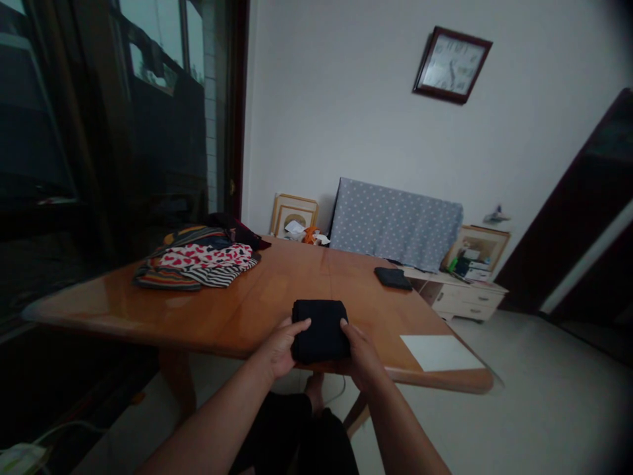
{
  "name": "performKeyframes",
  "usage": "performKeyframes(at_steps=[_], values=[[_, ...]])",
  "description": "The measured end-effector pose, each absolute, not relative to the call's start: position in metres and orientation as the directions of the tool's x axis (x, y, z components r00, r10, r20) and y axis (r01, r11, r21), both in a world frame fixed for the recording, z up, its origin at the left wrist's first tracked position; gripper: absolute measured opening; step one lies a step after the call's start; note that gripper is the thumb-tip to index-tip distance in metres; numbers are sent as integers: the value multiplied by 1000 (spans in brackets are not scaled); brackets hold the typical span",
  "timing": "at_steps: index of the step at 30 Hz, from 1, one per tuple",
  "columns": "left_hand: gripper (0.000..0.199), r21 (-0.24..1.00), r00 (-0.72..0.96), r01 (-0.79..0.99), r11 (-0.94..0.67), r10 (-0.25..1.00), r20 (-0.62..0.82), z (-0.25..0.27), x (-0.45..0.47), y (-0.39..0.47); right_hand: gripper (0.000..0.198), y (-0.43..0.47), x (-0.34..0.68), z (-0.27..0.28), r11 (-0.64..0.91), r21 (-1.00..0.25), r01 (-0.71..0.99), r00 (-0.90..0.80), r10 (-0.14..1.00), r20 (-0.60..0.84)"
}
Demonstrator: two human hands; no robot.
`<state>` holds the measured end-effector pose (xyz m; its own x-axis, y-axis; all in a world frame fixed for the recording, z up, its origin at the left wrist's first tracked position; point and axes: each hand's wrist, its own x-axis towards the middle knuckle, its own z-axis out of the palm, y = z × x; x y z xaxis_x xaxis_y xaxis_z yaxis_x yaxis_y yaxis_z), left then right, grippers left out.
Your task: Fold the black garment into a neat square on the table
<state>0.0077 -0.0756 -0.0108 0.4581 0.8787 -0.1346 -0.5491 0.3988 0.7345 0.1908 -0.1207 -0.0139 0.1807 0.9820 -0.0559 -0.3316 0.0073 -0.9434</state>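
Between my two hands is a dark navy folded cloth point(320, 333), a compact square bundle at the near edge of the wooden table point(291, 280). My left hand point(287, 346) grips its left side, thumb on top and fingers underneath. On the right side, my right hand point(360, 349) pinches it the same way; those fingers are mostly hidden. What kind of garment it is, I cannot tell. Farther back, near the table's right edge, lies another dark folded cloth point(393, 278).
A heap of clothes point(202, 258), striped and heart-patterned, lies on the table's left. A white sheet point(442, 353) rests at the near right corner. Behind the table stand a dotted cloth-covered object point(395, 221) and a low white cabinet point(467, 300). Glass doors point(163, 132) are at left.
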Motion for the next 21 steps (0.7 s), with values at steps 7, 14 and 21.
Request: performKeyframes(at_steps=[7,14,21], values=[[49,679,482,-590,438,865,-139,-15,1,-68,61,-125,205,-16,-54,-853,-519,36,996,-85],[44,686,509,-573,448,851,-131,-16,-3,-70,54,-134,197,-11,80,-922,-378,4,996,85],[38,705,506,-548,450,850,-149,-9,-4,-75,45,-131,196,-22,154,-942,-298,33,988,151]])
